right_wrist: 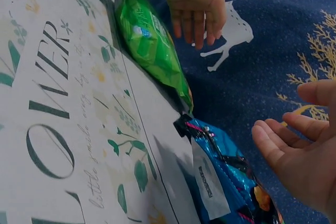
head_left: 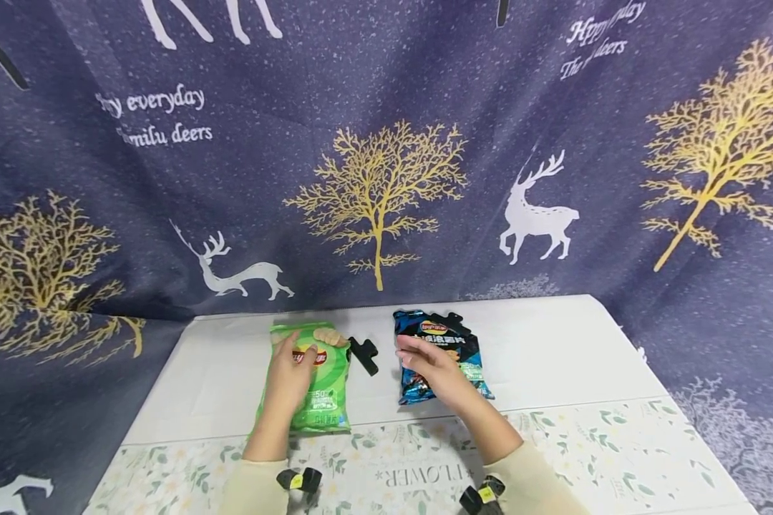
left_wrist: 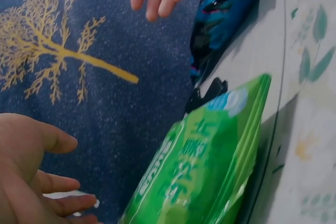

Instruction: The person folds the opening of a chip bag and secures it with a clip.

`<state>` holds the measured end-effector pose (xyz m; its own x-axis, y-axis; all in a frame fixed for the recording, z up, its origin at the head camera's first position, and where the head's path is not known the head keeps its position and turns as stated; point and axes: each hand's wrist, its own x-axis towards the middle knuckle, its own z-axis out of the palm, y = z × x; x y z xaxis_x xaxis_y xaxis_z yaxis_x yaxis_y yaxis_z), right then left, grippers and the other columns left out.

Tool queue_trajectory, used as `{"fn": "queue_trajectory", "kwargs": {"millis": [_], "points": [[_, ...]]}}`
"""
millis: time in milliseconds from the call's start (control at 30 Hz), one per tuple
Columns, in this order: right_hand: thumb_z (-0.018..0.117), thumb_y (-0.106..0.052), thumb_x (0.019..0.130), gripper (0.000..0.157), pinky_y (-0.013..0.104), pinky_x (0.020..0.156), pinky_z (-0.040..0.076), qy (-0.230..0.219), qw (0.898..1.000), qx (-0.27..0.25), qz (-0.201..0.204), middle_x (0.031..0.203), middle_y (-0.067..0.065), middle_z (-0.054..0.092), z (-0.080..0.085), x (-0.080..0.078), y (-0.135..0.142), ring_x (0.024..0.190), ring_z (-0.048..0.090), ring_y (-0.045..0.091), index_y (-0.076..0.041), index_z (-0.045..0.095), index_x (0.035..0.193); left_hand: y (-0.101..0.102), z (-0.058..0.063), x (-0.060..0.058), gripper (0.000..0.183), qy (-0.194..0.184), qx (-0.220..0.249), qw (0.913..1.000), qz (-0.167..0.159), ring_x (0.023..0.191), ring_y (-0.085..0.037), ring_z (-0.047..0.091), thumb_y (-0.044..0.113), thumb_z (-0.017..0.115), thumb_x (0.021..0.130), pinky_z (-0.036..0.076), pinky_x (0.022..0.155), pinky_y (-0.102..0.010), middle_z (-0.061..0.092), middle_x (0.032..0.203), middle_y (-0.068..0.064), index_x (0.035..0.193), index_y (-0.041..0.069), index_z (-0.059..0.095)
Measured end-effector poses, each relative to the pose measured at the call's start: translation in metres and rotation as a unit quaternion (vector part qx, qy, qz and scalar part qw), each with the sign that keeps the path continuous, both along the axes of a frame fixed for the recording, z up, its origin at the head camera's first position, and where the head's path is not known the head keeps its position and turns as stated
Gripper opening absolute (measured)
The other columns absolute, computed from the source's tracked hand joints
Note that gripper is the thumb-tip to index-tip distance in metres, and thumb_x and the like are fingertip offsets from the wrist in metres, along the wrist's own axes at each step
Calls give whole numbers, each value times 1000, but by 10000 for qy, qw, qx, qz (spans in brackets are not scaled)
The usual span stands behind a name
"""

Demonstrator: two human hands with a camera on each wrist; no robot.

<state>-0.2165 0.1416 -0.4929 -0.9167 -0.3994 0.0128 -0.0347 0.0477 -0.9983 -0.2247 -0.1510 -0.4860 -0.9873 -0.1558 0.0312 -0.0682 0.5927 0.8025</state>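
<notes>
A green bag of potato chips (head_left: 327, 390) lies on the white table on the left. Over it hovers my left hand (head_left: 290, 375), its fingers relaxed and holding nothing; in the left wrist view there is a gap between that hand (left_wrist: 26, 166) and the bag (left_wrist: 199, 161). To the right lies a blue-black bag of chips (head_left: 414, 390). Above this one is my right hand (head_left: 443, 372), fingers loosely bent and apart from the bag (right_wrist: 231, 161) in the right wrist view. A black clip (head_left: 364, 356) sits between the bags, and another black clip (head_left: 452, 322) is at the blue-black bag's top edge.
A floral cloth (head_left: 580, 443) with printed lettering covers the table's near part, and a plain white surface (head_left: 547, 350) its far part. Behind the table hangs a dark blue curtain (head_left: 425, 86) with printed trees and deer.
</notes>
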Motion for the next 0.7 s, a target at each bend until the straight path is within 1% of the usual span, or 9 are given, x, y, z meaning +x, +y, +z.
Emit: {"fn": "queue_trajectory", "kwargs": {"millis": [100,200,300,433,567,700], "points": [[51,-20,106,52,40,118,41,11,10000,34,65,153,17,47,-1,-1,-4,143,46,35,-5,39,154,-6,3,0,62,-57,1,10000,62,146,-49,31,31,49,105,27,120,-64,31,158,-28,156,0,31],[51,-19,106,51,44,118,40,73,9998,167,113,153,18,47,-1,0,-8,142,48,36,-6,40,154,-13,3,-1,62,-95,-37,9999,135,147,-49,29,30,49,105,26,120,-63,29,159,-28,156,0,32],[50,-19,106,51,49,118,40,149,9991,364,158,153,20,47,-2,1,-11,140,49,37,-6,40,154,-19,0,-1,62,-101,-68,9998,178,148,-49,27,29,49,104,24,122,-62,28,160,-29,156,-1,31],[49,-21,106,49,52,118,39,83,9981,551,255,155,17,47,-3,3,-17,140,50,33,-12,42,154,-27,-2,-2,65,-143,-106,9995,260,149,-49,25,28,48,104,20,124,-61,26,160,-31,157,-4,27],[50,-23,106,48,51,118,39,1,9982,497,334,155,14,48,-2,5,-23,141,50,32,-13,43,153,-34,-2,-1,65,-266,-95,9991,320,149,-50,23,27,47,104,19,124,-61,24,161,-32,157,-4,25],[51,-23,106,48,51,118,38,-1,9982,411,425,154,16,48,-2,7,-30,141,49,32,-12,44,153,-38,-3,-1,65,-390,-91,9984,390,146,-52,29,27,46,105,22,122,-63,23,160,-33,158,-2,24]]}}
